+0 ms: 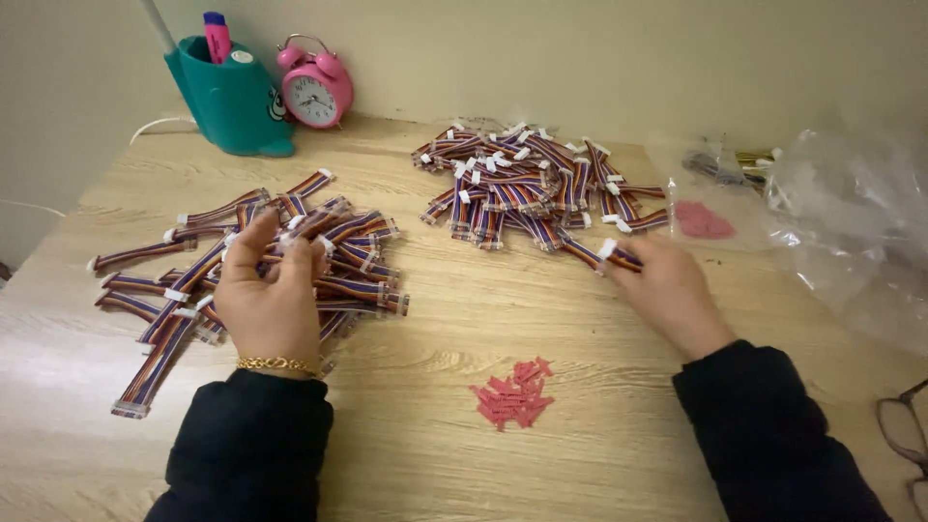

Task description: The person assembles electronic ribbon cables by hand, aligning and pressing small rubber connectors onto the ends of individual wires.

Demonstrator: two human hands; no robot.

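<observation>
My left hand (273, 290) hovers palm-up over the left pile of multicoloured ribbon cables (358, 256), fingers curled and holding one cable (311, 220) at the fingertips. My right hand (667, 285) rests at the near edge of the right pile of ribbon cables (527, 184), pinching the white-tipped end of one cable (611, 253). Between my arms lies a small heap of red tags (514, 393) on the wooden table (464, 319).
A teal pen holder (232, 97) and a pink alarm clock (314, 89) stand at the back left by the wall. Clear plastic bags (851, 222), one with pink pieces (703, 220), lie at the right. Glasses (904, 440) sit at the right edge.
</observation>
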